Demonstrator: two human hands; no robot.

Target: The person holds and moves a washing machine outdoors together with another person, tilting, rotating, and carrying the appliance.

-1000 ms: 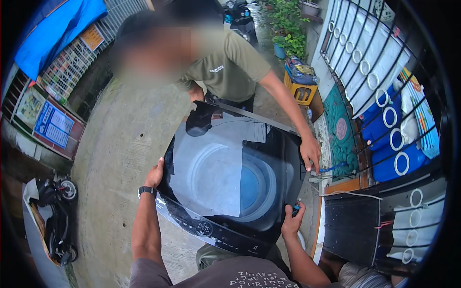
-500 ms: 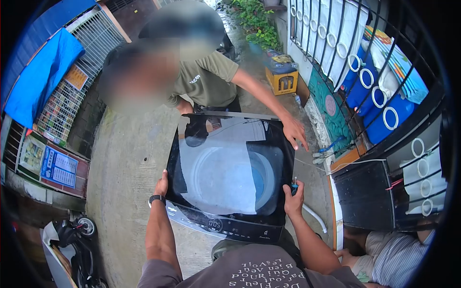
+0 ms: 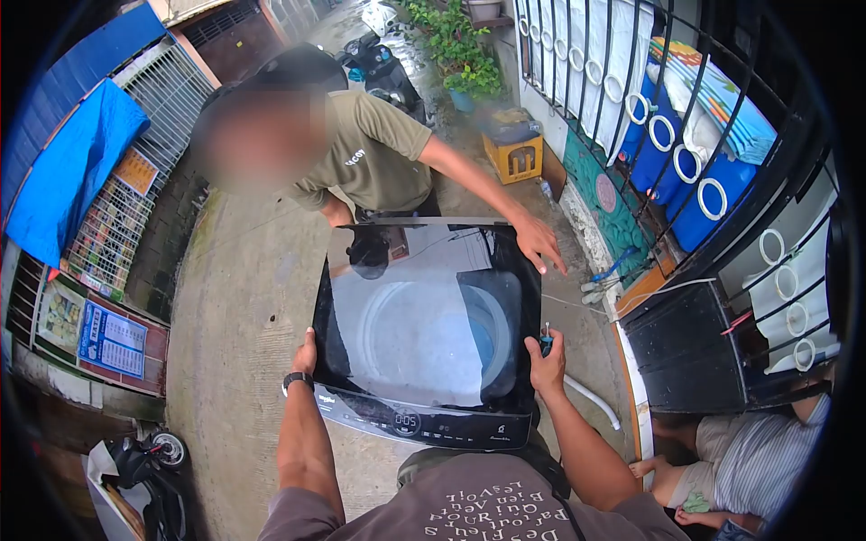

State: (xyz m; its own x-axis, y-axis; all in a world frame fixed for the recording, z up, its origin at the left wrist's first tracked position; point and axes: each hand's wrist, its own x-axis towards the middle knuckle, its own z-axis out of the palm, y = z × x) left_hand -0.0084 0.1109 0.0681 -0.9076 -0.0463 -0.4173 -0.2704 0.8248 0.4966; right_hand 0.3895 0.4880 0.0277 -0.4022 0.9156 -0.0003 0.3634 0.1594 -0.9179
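A washing machine (image 3: 424, 334) with a dark glass lid and a lit panel reading 0:05 stands in front of me. My left hand (image 3: 305, 353) holds its left side near the front corner, a black watch on the wrist. At the right front side, my right hand (image 3: 547, 362) is closed on a small screwdriver (image 3: 546, 341), its palm side near the machine's edge. Across the machine, a co-worker (image 3: 379, 149) in an olive shirt has one hand (image 3: 538, 242) over the far right corner and the other at the far left corner, partly hidden.
A yellow crate (image 3: 514, 159) stands beyond on the right, near a barred window (image 3: 631, 90) with blue drums (image 3: 717, 203). A white hose (image 3: 591, 404) lies right of the machine. Another person (image 3: 749, 469) is at the lower right. A motorbike (image 3: 149, 478) is at the lower left.
The view has shifted and turned, and the machine appears straighter. The co-worker's hand at the far right corner has lifted slightly, fingers spread. Both my hands remain at the machine's sides.
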